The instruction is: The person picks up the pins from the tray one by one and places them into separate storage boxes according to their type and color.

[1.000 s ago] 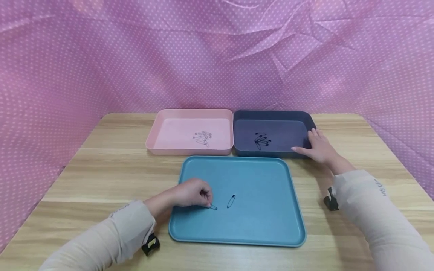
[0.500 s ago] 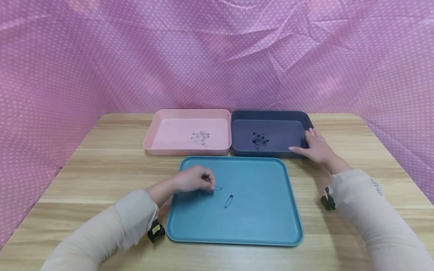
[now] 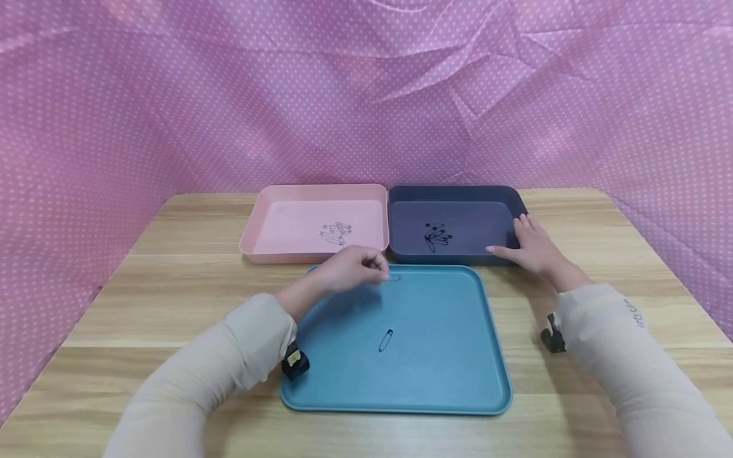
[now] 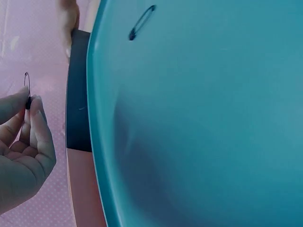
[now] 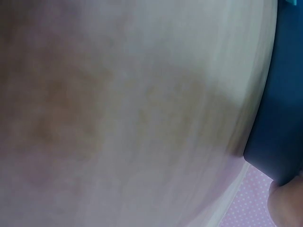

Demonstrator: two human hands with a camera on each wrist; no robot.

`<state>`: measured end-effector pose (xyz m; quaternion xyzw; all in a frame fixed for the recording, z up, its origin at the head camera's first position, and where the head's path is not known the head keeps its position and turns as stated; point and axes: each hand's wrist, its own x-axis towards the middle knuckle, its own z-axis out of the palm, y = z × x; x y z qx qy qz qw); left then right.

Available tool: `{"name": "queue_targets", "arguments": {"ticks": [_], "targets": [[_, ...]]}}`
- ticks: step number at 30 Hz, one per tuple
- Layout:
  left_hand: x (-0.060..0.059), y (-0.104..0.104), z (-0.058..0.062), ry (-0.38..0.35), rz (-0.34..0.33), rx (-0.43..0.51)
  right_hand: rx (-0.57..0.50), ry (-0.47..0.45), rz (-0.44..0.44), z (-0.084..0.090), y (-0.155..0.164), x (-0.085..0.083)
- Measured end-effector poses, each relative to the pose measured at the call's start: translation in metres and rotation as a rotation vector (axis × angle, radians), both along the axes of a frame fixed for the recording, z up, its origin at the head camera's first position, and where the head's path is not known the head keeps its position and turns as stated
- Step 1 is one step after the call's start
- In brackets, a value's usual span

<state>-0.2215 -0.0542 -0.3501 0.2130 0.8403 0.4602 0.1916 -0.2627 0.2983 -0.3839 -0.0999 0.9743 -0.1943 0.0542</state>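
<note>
My left hand point(image 3: 356, 268) pinches a safety pin point(image 4: 27, 87) between thumb and fingertips, above the far edge of the blue tray point(image 3: 435, 375). Its black head sits at the fingertips and the wire loop sticks out. A second safety pin point(image 3: 385, 340), black-headed, lies alone near the tray's middle. My right hand point(image 3: 535, 249) rests on the right front corner of the dark navy tray point(image 3: 481, 222), thumb along the front and fingers over the side. Only a small part of this hand shows in the right wrist view.
Several black safety pins point(image 3: 438, 238) lie in the navy tray. The pink tray point(image 3: 292, 222) beside it, on its left, holds several thin, silvery-looking pins point(image 3: 336, 234). All trays stand on a wooden table point(image 3: 172, 305), with a pink dotted cloth point(image 3: 366, 95) hanging behind.
My left hand has lifted the safety pin off the blue tray and carried it away from me and rightward, toward the two back trays. The right hand keeps its place on the navy tray.
</note>
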Motion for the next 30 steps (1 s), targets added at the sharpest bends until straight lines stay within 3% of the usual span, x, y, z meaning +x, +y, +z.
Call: {"name": "queue_targets", "arguments": {"ticks": [14,24,30], "targets": [[-0.035,0.038,0.002,-0.01,0.158,0.038,-0.004,0.001,-0.005,-0.001,0.001,-0.001],[-0.061,0.069,-0.009,-0.002,0.223,0.096,0.004,0.002,0.001,0.001,0.0,0.0],[-0.071,0.084,-0.016,0.025,0.273,0.063,0.007,0.004,0.0,0.0,0.0,0.0]]}}
